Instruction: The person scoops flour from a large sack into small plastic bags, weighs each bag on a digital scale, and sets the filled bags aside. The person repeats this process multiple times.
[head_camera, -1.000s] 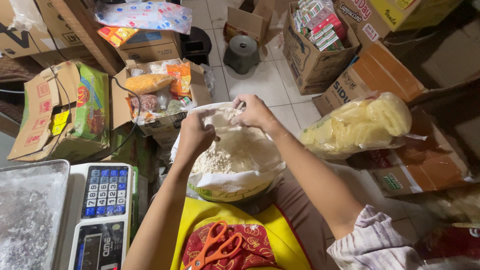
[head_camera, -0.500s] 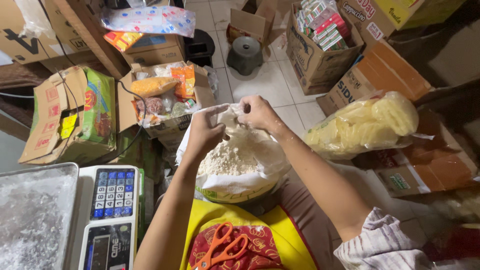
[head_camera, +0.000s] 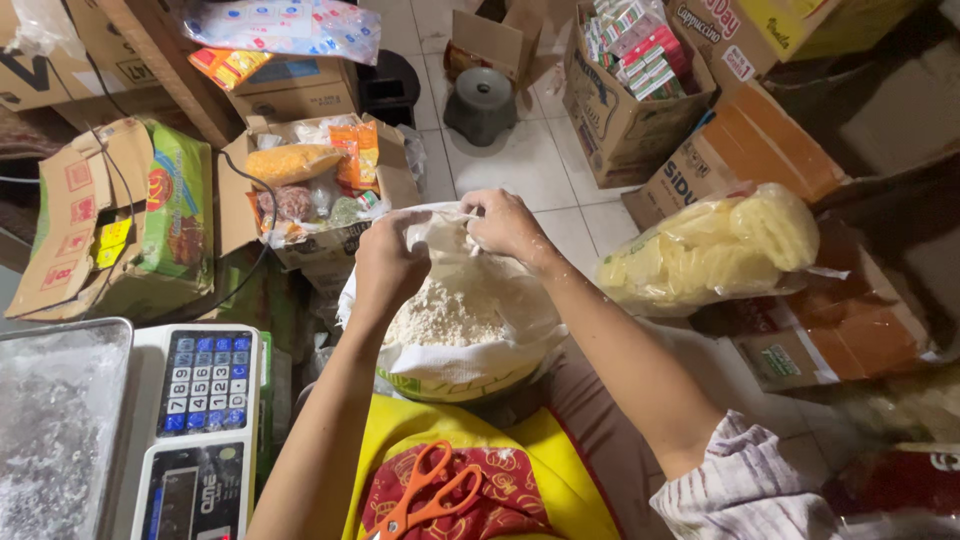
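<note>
- Step in hand, by the look of it: gathering the far rim of one open flour sack (head_camera: 455, 340), set on the floor between the knees.
- Left hand (head_camera: 392, 265) and right hand (head_camera: 508, 225) close together, both pinched on the plastic lining.
- Next move likely calls for an even, steady grip, avoiding spills.
- Counted: one orange scissors (head_camera: 428, 492) on the lap, one weighing scale (head_camera: 200, 430), one bag of yellow crackers (head_camera: 712, 248).

Open white sack of flour (head_camera: 455, 320), upright, rim rolled down
</note>
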